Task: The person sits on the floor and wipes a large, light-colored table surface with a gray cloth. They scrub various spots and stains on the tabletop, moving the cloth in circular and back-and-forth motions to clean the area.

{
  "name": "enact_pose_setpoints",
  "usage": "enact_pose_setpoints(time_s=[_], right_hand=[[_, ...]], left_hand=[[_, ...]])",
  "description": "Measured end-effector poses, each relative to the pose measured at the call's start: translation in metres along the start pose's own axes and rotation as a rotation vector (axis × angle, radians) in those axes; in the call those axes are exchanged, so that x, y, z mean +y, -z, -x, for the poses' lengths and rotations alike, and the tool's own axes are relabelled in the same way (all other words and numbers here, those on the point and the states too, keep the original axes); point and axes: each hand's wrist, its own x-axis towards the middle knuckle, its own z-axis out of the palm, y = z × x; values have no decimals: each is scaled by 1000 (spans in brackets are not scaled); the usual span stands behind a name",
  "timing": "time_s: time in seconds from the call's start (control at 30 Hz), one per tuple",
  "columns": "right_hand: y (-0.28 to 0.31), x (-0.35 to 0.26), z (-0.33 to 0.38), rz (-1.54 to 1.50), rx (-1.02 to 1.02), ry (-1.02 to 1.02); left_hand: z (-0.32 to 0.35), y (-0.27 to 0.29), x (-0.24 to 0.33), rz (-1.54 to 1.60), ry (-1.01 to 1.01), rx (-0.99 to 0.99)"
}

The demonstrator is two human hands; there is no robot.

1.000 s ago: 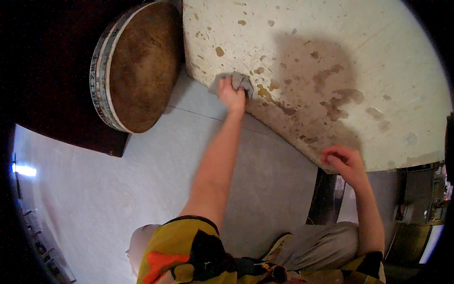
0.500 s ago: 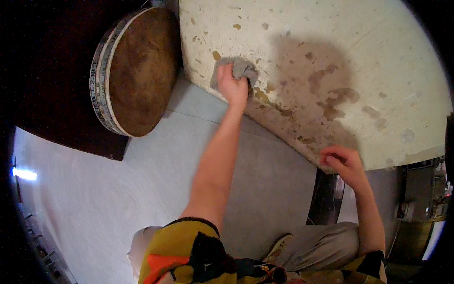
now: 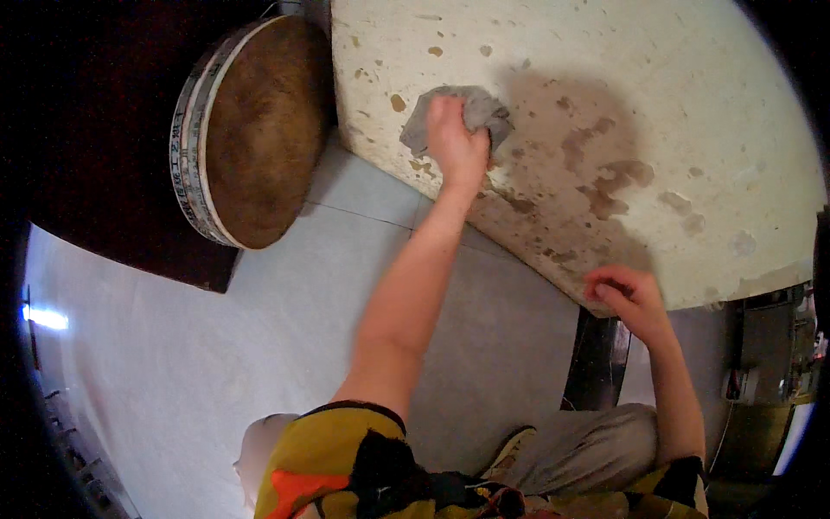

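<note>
The left hand (image 3: 456,149) is clutching a grey cloth (image 3: 488,111), likely light, soft, best bunched mid-fabric, near the worktop's (image 3: 718,104) near-left edge. The right hand (image 3: 629,296) is curling by its near corner, grip unclear.

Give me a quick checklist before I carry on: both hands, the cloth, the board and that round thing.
1. Left hand gripping the grey cloth: ok.
2. Cloth lying flat: not ok, it is bunched.
3. Right hand braced on the cream board: cannot tell; the fingers curl at its near edge, contact unclear.
4. Board free of marks: not ok, brown patches show right of the cloth.
5. Round pale-rimmed, brown-faced object clear of both hands: ok, left of them.
</note>
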Motion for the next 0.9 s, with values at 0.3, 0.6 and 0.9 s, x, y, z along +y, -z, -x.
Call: enact_pose_setpoints(time_s=[0.3,0.6,0.9], right_hand=[[0,-6,3,37,16,77],[-4,-13,4,-2,7,57],[1,-15,9,75,-3,40]], left_hand=[[22,2,-37,-146,260,-14],[-7,13,-16,-62,72,-76],[1,-3,6,-104,106,1]])
